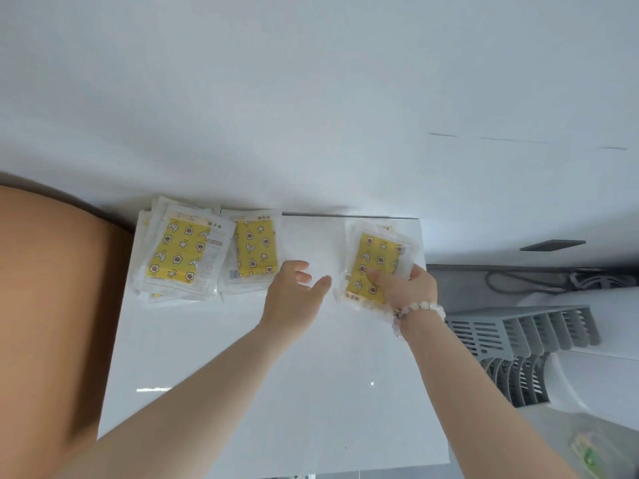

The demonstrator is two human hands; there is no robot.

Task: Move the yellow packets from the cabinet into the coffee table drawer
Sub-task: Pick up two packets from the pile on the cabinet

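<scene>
Yellow packets with star and moon prints lie on the white cabinet top (276, 375) against the wall. A thick stack (179, 254) is at the far left and a smaller pile (254, 252) lies beside it. On the right, my right hand (406, 286), with a bead bracelet on the wrist, grips a small stack of packets (375, 262), thumb on top and fingers at its right edge. Between the middle pile and the right stack, my left hand (294, 292) hovers with relaxed fingers, holding nothing.
A tan rounded surface (52, 305) fills the left side next to the cabinet. Right of the cabinet stand a grey slatted rack (511, 337) and a white rounded appliance (594, 385), with cables (539, 281) on the floor behind. The white wall rises directly behind the packets.
</scene>
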